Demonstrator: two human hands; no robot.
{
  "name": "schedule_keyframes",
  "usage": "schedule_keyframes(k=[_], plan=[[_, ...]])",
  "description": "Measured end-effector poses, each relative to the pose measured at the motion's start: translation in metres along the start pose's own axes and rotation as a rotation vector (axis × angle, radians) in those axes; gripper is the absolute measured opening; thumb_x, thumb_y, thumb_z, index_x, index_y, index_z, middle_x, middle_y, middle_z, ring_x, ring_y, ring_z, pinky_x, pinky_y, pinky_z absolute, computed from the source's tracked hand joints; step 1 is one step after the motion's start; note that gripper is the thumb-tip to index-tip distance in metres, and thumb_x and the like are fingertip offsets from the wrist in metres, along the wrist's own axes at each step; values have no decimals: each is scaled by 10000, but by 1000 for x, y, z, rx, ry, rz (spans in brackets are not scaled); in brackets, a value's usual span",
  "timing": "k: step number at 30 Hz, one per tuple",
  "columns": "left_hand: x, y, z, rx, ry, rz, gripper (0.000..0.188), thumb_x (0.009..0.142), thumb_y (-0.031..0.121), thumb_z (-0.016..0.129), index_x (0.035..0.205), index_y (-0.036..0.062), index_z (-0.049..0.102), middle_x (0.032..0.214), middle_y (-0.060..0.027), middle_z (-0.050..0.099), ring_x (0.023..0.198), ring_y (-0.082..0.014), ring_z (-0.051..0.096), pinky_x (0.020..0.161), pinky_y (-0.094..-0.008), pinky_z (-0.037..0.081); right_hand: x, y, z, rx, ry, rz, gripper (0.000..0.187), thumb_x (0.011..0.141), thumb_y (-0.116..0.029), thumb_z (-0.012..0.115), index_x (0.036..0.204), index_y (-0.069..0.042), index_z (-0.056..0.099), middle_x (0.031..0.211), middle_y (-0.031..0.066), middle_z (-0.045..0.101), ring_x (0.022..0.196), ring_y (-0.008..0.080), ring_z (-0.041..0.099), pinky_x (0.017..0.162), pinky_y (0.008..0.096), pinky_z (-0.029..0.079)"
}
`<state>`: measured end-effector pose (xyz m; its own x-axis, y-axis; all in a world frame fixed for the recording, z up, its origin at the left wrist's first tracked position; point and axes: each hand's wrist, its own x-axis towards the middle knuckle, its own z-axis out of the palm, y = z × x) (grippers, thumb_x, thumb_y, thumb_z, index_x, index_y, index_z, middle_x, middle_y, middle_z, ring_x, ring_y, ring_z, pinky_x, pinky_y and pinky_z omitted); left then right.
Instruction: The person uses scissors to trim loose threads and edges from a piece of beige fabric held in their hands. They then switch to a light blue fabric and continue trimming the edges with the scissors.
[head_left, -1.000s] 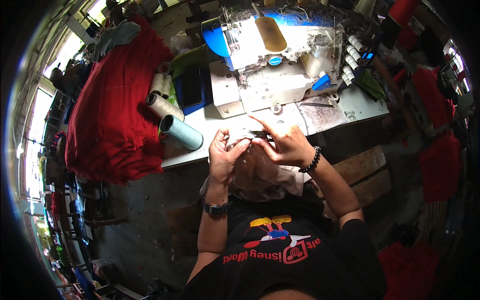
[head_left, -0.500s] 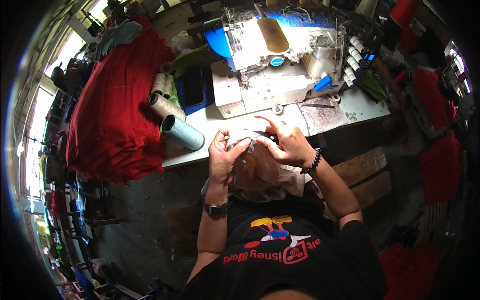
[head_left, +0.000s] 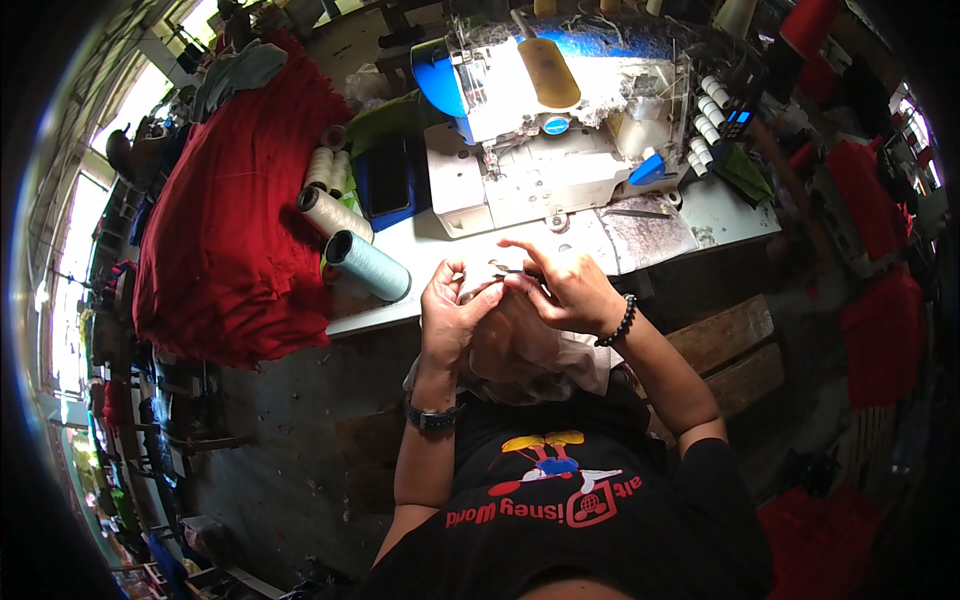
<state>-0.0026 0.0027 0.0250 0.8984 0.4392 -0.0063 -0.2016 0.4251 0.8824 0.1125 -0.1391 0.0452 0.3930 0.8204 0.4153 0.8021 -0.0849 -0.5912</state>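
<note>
In front of the sewing machine, a sheer pale cloth (head_left: 520,345) hangs from my fingers over my lap. My left hand (head_left: 450,310) is closed, pinching the cloth's upper edge between thumb and fingers. Against it, my right hand (head_left: 572,290) grips a small slim tool (head_left: 510,270) with a dark body and a shiny tip, which points left at the pinched edge. The tool's exact kind is too small to make out, and part of it is hidden by the fingers. My right forefinger is raised off it.
The white sewing machine (head_left: 535,185) stands on the white table (head_left: 365,317). To its left are a light blue thread cone (head_left: 368,265), cream spools (head_left: 335,213), a dark phone (head_left: 388,182) and a big red cloth pile (head_left: 225,220). A wooden bench (head_left: 720,335) is at right.
My right hand has shifted slightly left, bringing the tool's shiny tip over the cloth edge near my left thumb. The left hand keeps its pinch.
</note>
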Motion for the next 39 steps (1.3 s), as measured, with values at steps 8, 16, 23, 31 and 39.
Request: schedule_keyframes(k=[8, 16, 23, 31, 39], plan=[[0, 1, 0, -11, -6, 6, 270, 794, -79, 640, 996, 26, 495, 964, -105, 640, 858, -111, 621, 777, -233, 517, 3, 0, 2, 393, -23, 292, 232, 874, -114, 614, 1085, -19, 598, 784, 35, 638, 742, 31, 555, 668, 213, 474], [-4, 3, -3, -30, 51, -24, 275, 796, -39, 650, 1021, 25, 507, 953, -79, 633, 830, -104, 610, 769, -229, 502, 9, 32, 19, 839, 218, 556, 153, 895, -105, 585, 969, 27, 605, 844, 14, 613, 724, 43, 521, 686, 208, 447], [-6, 13, -4, -153, 64, -101, 254, 813, 42, 657, 1035, 22, 536, 934, -59, 627, 820, -98, 606, 752, -225, 494, 12, 12, -2, 872, -245, 601, 367, 927, -343, 549, 1143, -52, 600, 885, -17, 624, 529, 17, 404, 481, 198, 376], [-12, 30, -25, 852, 36, 254, 152, 717, -46, 659, 795, 45, 566, 756, 27, 524, 684, -27, 491, 609, -187, 414, -1, 29, 4, 8, 182, 1, 186, 807, -204, 699, 946, -110, 620, 730, 53, 632, 625, 169, 622, 527, 280, 471], [-43, 3, -60, 1539, 96, 808, 233, 543, -18, 608, 655, 129, 467, 693, -5, 479, 685, -187, 505, 636, -328, 367, -54, 45, 35, -391, 270, -285, 215, 657, -92, 668, 858, -69, 597, 858, 58, 614, 597, 214, 597, 503, 301, 477]])
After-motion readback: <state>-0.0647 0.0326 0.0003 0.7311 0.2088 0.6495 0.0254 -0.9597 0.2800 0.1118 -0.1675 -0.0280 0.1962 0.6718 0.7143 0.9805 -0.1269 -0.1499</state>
